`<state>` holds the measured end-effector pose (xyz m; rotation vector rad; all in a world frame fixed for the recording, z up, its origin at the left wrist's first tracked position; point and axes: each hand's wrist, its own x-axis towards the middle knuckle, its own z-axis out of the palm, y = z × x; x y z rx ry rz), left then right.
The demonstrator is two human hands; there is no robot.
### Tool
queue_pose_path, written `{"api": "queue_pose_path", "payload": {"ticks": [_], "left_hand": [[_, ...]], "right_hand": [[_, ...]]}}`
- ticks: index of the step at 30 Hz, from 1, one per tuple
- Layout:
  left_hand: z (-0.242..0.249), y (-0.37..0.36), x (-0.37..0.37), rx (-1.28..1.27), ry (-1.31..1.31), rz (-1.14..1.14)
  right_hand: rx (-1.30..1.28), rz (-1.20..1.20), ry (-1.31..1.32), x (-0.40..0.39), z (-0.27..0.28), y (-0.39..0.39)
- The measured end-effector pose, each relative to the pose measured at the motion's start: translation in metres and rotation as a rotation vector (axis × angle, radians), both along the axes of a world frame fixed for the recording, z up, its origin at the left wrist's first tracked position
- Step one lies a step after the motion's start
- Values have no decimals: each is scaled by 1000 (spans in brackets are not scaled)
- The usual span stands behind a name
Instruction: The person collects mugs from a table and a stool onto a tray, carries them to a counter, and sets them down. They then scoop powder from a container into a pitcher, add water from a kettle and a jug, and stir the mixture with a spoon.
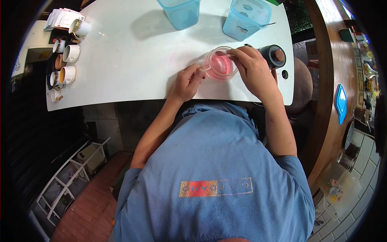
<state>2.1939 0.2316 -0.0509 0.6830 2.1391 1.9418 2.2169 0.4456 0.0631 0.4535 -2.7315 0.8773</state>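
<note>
A clear glass cup (207, 60) with pink-red liquid (221, 64) in it is at the table's front edge, right of the middle. My left hand (188, 82) is closed on the cup's handle, at its left side. Over the cup's right rim is my right hand (250, 66), its fingers pinched together. Whether those fingers hold the rim or some small thing is hidden. Just beyond my right hand stands a dark round canister (267, 54) with a brown wooden knob (278, 55).
Two light-blue plastic containers (181, 16) stand at the back of the white table (113, 60); the right container (238, 30) has a thin metal utensil handle (271, 23) over its rim. Several cups (71, 53) line the left edge. Right lies a wooden counter (324, 121) with a blue lid (341, 101).
</note>
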Motion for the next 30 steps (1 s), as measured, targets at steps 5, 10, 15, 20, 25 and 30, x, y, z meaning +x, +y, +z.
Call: {"api": "queue_pose_path", "payload": {"ticks": [5, 10, 15, 20, 25, 30], "left_hand": [[1, 2, 0, 19, -21, 9], [2, 0, 0, -5, -53, -20], [7, 3, 2, 18, -72, -22], [8, 0, 1, 1, -67, -37], [10, 1, 1, 3, -86, -56], [9, 0, 1, -4, -80, -57]], "right_hand": [[-43, 58, -132, 2, 1, 0], [112, -51, -206, 5, 11, -3], [-32, -7, 67, -2, -4, -12], [-82, 43, -153, 2, 1, -11], [55, -69, -132, 2, 4, -4], [-46, -10, 11, -5, -7, -7]]}}
